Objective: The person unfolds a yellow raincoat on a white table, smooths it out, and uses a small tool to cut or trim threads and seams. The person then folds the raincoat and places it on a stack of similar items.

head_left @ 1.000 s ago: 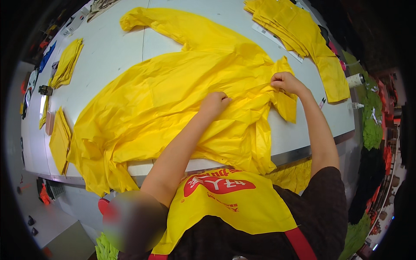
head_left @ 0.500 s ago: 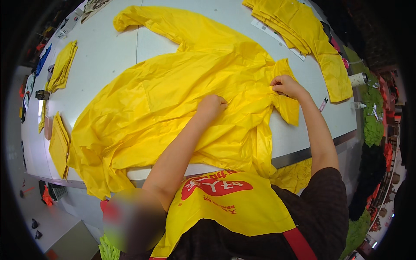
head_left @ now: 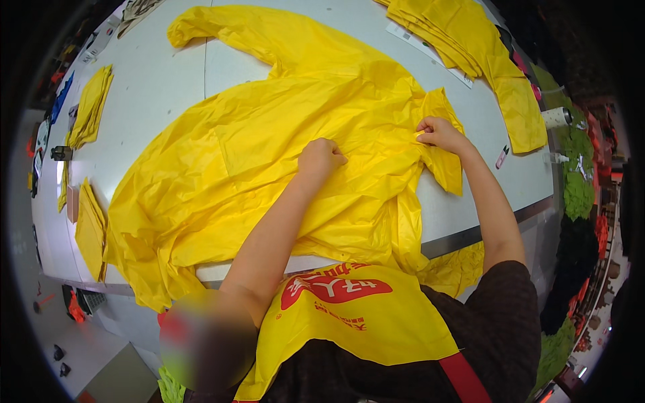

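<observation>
A long-sleeved yellow raincoat (head_left: 269,174) lies spread and wrinkled across the table, one sleeve stretched toward the far left. My left hand (head_left: 321,160) is closed on the middle of the garment, thumb and fingers pinching its fabric. Near the collar end on the right, my right hand (head_left: 440,133) pinches the edge of the same raincoat between thumb and fingertips. The cloth directly under the fingers is partly hidden. Part of the coat hangs over the table's near edge at the left.
Folded yellow garments (head_left: 463,40) are stacked at the far right, and more folded yellow pieces (head_left: 91,228) lie along the left. A small thread snipper (head_left: 502,156) lies right of my right hand, near a white thread cone (head_left: 556,118). Green cloth (head_left: 579,174) is heaped beyond the table's right edge.
My left hand has shifted slightly left and up over the raincoat, still pinching. The right hand stays nearly in place at the collar end. The view has moved a little.
</observation>
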Available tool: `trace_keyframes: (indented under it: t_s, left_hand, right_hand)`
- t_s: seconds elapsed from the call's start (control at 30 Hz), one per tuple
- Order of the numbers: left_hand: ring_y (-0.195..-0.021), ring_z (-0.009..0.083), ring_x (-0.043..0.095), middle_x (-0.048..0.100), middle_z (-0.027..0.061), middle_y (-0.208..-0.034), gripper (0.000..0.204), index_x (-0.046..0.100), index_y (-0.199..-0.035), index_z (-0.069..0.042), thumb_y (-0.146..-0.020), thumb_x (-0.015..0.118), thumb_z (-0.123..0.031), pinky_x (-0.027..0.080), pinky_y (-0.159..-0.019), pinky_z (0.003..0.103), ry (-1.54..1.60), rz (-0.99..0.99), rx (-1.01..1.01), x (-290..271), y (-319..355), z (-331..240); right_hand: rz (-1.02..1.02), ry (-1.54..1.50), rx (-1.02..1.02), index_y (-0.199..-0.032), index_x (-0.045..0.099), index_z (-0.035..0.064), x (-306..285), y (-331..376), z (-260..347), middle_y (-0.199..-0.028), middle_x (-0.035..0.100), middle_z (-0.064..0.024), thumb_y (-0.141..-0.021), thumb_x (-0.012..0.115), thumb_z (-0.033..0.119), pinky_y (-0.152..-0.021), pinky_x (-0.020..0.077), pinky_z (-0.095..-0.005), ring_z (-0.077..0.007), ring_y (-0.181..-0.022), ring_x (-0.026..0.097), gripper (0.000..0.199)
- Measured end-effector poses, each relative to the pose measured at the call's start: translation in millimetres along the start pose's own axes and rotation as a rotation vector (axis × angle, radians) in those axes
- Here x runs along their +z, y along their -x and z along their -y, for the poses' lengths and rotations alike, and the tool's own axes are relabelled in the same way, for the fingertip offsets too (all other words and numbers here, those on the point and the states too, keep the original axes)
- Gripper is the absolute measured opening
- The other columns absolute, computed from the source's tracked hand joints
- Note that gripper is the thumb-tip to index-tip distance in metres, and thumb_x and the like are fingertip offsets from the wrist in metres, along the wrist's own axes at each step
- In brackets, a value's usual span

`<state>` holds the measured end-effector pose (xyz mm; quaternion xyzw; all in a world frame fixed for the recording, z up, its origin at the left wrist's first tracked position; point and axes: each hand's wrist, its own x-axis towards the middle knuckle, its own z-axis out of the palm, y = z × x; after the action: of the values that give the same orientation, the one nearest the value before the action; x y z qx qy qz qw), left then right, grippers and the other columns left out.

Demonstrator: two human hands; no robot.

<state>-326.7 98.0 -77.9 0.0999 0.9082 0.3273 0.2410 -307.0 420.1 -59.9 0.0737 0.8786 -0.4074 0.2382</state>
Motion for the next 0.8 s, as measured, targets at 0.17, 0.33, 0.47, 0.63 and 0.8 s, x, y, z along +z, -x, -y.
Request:
trace_keyframes:
  t_s: [0.17, 0.33, 0.47, 0.63, 0.8]
  left_hand:
    - [-0.063, 0.0234, 0.061, 0.064, 0.0120, -0.068, 0.027, 0.065, -0.068, -0.004, -0.062, 0.075, -0.028, 0.048, -0.061, 0.033, -0.030, 0.034, 0.002, -0.6, -8.2, 5.6]
    - [-0.077, 0.0263, 0.063, 0.066, 0.0114, -0.079, 0.027, 0.067, -0.075, -0.008, -0.062, 0.076, -0.030, 0.049, -0.071, 0.035, -0.054, 0.123, -0.063, -4.7, -12.8, 4.1]
    - [-0.073, 0.0249, 0.062, 0.066, 0.0102, -0.077, 0.029, 0.065, -0.074, -0.007, -0.062, 0.076, -0.031, 0.049, -0.068, 0.034, 0.003, 0.149, -0.093, -8.2, -9.1, 4.0]
    - [-0.071, 0.0235, 0.062, 0.065, 0.0091, -0.075, 0.029, 0.064, -0.071, -0.007, -0.063, 0.075, -0.033, 0.048, -0.066, 0.033, 0.059, 0.132, -0.099, -4.1, -7.6, 9.0]
    - [-0.074, 0.0279, 0.061, 0.064, 0.0121, -0.078, 0.024, 0.064, -0.079, -0.007, -0.066, 0.072, -0.026, 0.048, -0.068, 0.037, -0.028, -0.006, -0.006, -0.9, 2.2, 0.7]
  right_hand:
    - [0.008, -0.082, 0.086, -0.086, 0.060, -0.0018, -1.8, -3.4, 0.3, -0.070, 0.057, -0.0023, -0.076, 0.064, 0.006, -0.053, 0.0450, -0.0223, -0.0086, -0.058, 0.053, 0.014]
    - [-0.038, 0.071, 0.069, -0.079, 0.060, -0.0024, 1.4, -10.3, -0.3, -0.066, 0.057, -0.0034, -0.074, 0.065, 0.003, -0.048, 0.0442, -0.0238, -0.0096, -0.053, 0.052, 0.009]
    - [0.021, 0.017, 0.139, -0.078, 0.059, -0.0015, -2.4, -15.3, 1.6, -0.064, 0.056, -0.0039, -0.073, 0.065, 0.001, -0.046, 0.0431, -0.0238, -0.0107, -0.051, 0.052, 0.009]
    - [0.131, -0.181, 0.251, -0.079, 0.058, -0.0005, -13.7, -17.5, 4.1, -0.065, 0.055, -0.0043, -0.073, 0.065, 0.000, -0.046, 0.0425, -0.0229, -0.0107, -0.051, 0.051, 0.010]
    - [0.109, -0.026, 0.202, -0.077, 0.058, 0.0008, -14.4, -30.9, -3.5, -0.063, 0.056, -0.0047, -0.072, 0.067, 0.001, -0.043, 0.0420, -0.0250, -0.0121, -0.049, 0.053, 0.011]
